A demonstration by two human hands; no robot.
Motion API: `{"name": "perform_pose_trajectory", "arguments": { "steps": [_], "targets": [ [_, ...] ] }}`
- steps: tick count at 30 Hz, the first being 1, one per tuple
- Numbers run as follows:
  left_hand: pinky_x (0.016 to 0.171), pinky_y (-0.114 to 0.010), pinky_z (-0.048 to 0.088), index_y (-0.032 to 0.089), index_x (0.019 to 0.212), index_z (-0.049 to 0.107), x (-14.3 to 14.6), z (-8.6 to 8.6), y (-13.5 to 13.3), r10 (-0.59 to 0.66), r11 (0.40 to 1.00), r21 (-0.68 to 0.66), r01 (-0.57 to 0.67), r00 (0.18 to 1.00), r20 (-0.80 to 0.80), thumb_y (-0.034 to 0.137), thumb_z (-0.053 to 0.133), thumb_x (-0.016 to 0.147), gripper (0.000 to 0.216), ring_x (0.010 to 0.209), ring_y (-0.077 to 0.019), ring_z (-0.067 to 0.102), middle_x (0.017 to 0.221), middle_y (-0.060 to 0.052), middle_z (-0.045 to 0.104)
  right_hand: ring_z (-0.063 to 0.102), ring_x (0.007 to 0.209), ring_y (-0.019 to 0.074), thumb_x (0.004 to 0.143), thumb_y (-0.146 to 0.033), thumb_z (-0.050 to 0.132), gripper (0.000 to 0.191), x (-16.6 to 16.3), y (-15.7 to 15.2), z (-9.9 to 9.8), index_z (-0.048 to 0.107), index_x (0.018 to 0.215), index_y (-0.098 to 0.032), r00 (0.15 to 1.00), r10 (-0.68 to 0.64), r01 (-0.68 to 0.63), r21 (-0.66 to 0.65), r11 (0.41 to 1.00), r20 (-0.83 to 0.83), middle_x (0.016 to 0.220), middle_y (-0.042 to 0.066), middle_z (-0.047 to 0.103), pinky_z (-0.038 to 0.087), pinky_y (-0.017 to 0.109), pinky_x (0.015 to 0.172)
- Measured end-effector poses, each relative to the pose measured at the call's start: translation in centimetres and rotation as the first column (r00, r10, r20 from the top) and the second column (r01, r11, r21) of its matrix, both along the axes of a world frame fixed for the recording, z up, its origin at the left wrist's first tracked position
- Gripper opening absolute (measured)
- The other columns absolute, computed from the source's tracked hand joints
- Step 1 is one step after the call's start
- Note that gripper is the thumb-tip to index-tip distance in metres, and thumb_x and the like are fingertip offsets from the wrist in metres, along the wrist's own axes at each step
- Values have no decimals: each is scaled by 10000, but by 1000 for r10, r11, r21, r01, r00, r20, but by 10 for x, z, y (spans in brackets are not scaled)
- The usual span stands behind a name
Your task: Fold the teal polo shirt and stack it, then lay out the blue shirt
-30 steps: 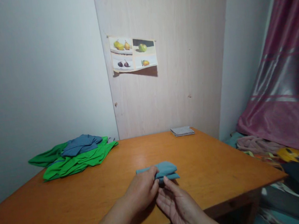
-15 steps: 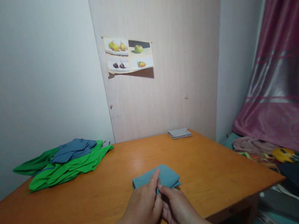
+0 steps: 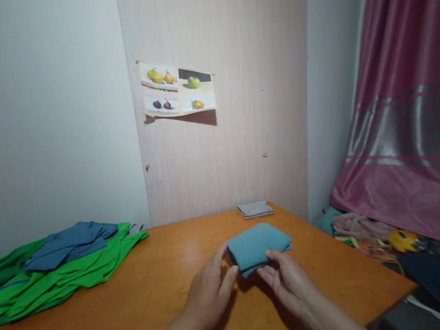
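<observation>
A folded teal cloth (image 3: 259, 245) lies near the middle of the orange wooden table (image 3: 164, 274), just in front of both my hands. My left hand (image 3: 212, 289) cups its left edge, thumb up along the side and fingers pressed together at the near corner. My right hand (image 3: 289, 277) grips the cloth's near right edge, thumb on top and fingers tucked underneath. The cloth's front edge looks slightly raised off the table.
A heap of green and blue garments (image 3: 54, 266) lies at the table's left. A small striped folded cloth (image 3: 255, 209) sits at the back by the wooden panel with a fruit picture (image 3: 177, 87). Right of the table, piled fabrics (image 3: 390, 237) lie under a maroon curtain (image 3: 410, 115).
The teal cloth has moved forward and to the right between my hands. My hands have spread apart to its two sides. The camera has turned right and tilted down a little.
</observation>
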State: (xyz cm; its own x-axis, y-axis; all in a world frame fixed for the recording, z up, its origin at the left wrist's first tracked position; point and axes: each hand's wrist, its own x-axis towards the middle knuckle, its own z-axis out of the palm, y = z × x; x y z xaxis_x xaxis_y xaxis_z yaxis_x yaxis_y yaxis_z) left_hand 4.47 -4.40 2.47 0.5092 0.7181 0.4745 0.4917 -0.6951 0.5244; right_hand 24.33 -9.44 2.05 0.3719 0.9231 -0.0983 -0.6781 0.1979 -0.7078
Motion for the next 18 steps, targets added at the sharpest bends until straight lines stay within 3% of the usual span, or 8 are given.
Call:
{"name": "perform_pose_trajectory", "arguments": {
  "steps": [7, 13, 18],
  "targets": [
    [1127, -441, 410, 69, 1446, 459, 39, -34, 37, -2, 995, -102, -14, 988, -156, 435, 467, 956, 611, 1340, -285, 517, 1443, -203, 541, 717, 723, 161, 820, -55, 601, 195, 85, 63, 12, 572, 941, -205, 981, -196, 196, -40, 980, 16, 843, 17, 741, 606, 284, 686],
    [1149, -528, 381, 143, 1443, 491, 40, -60, 49, -31, 999, -26, 25, 959, -282, 410, 546, 892, 615, 1377, -332, 468, 1476, -185, 509, 702, 703, 142, 853, -63, 548, 155, 141, 116, 17, 557, 901, -210, 972, -233, 233, -53, 971, 12, 790, 13, 718, 605, 265, 697],
    [1109, -555, 432, 239, 1432, 521, 35, -78, 63, -82, 995, 33, 96, 950, -301, 420, 599, 873, 593, 1338, -356, 509, 1451, -153, 543, 692, 702, 128, 861, -81, 539, 141, 169, 164, 13, 549, 894, -218, 976, -220, 219, -60, 974, -3, 789, 5, 706, 603, 262, 741]
  ]
}}
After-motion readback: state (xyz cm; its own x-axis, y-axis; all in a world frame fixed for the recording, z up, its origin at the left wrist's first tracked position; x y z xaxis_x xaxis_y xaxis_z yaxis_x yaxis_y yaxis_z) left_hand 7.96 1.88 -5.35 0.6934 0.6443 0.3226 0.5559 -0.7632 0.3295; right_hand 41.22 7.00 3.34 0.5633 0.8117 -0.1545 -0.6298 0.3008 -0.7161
